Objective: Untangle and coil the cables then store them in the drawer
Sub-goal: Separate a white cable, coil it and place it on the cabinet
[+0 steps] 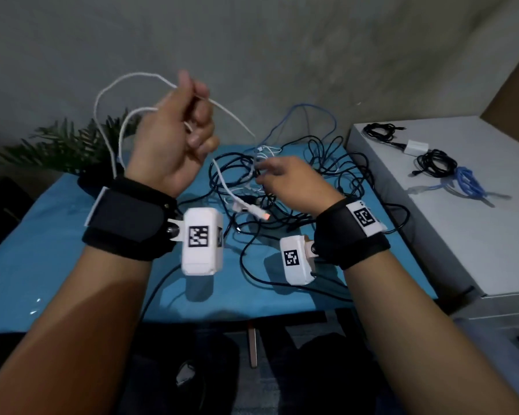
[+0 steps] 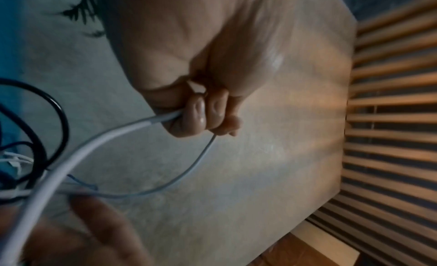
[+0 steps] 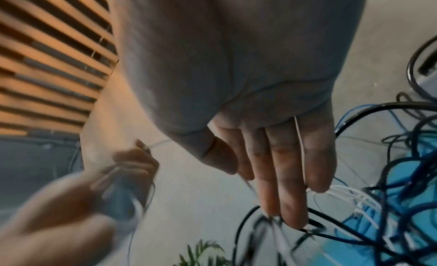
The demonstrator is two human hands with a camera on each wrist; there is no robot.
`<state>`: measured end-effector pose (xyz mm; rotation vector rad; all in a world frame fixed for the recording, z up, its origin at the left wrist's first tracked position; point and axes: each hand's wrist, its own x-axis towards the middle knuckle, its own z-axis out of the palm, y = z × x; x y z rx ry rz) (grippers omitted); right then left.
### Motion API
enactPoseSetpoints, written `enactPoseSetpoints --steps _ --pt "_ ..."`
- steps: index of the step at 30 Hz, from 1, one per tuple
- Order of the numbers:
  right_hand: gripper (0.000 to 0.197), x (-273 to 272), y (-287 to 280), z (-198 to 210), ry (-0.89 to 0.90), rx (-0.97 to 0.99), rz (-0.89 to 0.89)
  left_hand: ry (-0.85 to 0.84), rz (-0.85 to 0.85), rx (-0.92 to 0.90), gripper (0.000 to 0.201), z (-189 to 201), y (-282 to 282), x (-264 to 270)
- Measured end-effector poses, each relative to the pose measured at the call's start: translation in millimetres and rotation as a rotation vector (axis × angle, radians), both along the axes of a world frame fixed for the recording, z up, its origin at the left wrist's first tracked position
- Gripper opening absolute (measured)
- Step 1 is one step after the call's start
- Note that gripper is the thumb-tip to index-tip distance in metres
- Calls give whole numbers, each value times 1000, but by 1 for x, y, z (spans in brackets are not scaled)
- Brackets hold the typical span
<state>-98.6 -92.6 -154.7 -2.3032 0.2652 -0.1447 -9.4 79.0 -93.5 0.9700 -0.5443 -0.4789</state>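
Note:
My left hand (image 1: 192, 127) is raised above the table and grips loops of a white cable (image 1: 108, 94); the left wrist view shows the fingers (image 2: 201, 113) curled round that cable (image 2: 94, 148). One strand runs down into a tangle of black, white and blue cables (image 1: 336, 163) on the blue table (image 1: 57, 235). My right hand (image 1: 270, 175) reaches into the tangle with straight fingers (image 3: 274, 167). A thin white wire (image 3: 299, 148) passes between two of them. A white plug with an orange tip (image 1: 261, 214) lies near the front of the tangle.
A white cabinet (image 1: 462, 235) stands right of the table. On it lie a black coil (image 1: 435, 164), a blue coil (image 1: 468, 182), and another black cable (image 1: 378, 130) with a white adapter (image 1: 415, 146). A green plant (image 1: 63, 148) sits at the table's far left.

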Motion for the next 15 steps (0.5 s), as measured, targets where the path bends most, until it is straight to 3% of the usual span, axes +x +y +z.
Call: enactPoseSetpoints --steps 3,9,13,15 --pt "38 -6 4 10 -71 311 -42 -46 35 134 33 -11 -5 -3" --pt "20 -7 3 -5 -73 140 45 -7 -117 11 38 -8 1 -7" --pt "15 -4 7 1 -403 420 -77 -69 -29 111 34 -13 2 -3" --pt "12 -6 5 10 -351 438 -49 -66 -38 112 34 -16 1 -2"
